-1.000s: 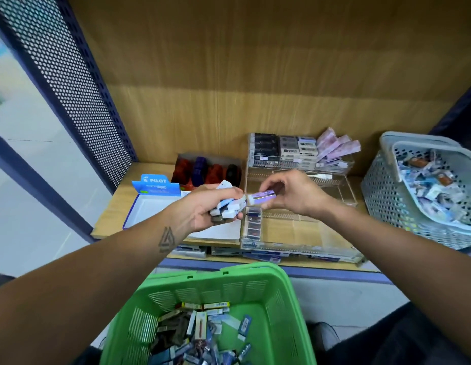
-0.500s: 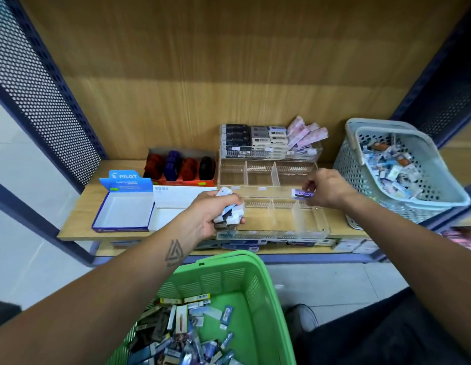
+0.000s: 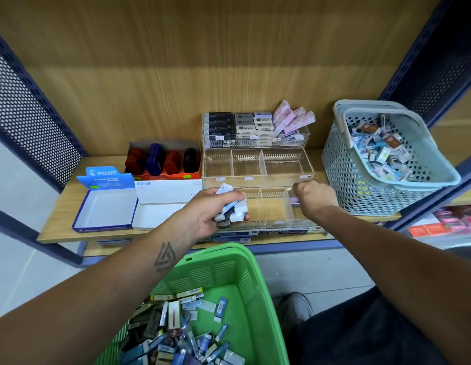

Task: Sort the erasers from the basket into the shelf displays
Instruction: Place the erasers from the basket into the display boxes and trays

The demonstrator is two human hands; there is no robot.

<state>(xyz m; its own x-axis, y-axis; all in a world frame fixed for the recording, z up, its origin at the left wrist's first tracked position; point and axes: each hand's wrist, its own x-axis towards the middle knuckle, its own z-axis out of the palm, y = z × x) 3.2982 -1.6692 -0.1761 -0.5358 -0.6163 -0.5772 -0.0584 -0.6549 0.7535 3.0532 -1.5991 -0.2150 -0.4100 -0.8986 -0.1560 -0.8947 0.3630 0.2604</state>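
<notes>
Both forearms are bare and sleeveless, the left forearm (image 3: 139,275) bearing a dark interlocked-triangle tattoo (image 3: 164,257) just below the wrist of the left hand (image 3: 205,217).

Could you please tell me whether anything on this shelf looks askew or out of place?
Yes, the pink erasers in the top tier of the clear acrylic display lean at a slant and fan out, while the black and grey packs beside them are stacked square. Otherwise nothing stands out.
</notes>
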